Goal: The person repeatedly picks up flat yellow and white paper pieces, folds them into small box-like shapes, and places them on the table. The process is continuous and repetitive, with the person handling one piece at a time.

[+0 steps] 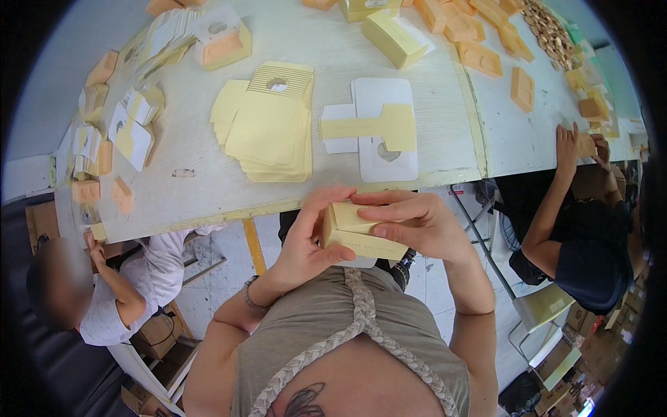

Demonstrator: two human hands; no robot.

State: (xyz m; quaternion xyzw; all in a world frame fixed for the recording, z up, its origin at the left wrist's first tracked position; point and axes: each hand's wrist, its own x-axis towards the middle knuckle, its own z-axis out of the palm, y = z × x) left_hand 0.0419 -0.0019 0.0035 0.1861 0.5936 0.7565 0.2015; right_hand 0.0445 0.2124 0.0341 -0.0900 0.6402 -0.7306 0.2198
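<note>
Between my two hands, just off the table's near edge, is a small pale yellow cardboard box [356,226]. My left hand [306,240] grips its left end, thumb low on the front side and fingers over the top. From the right, my right hand [410,226] closes round it, fingers across the top panel. The box's underside is mostly hidden. Beyond my hands lies a stack of flat yellow box blanks [267,132]. To its right a white unfolded blank [365,94] lies with a yellow printed strip [358,127] across it.
The long pale table [187,149] runs across. Orange trays [479,59] are scattered at the far right, near small copper-coloured pieces [547,31]. Folded cartons [128,128] and finished-looking boxes [392,38] stand around. Co-workers sit left [114,299] and right [590,257]; a stool [542,306] stands nearby.
</note>
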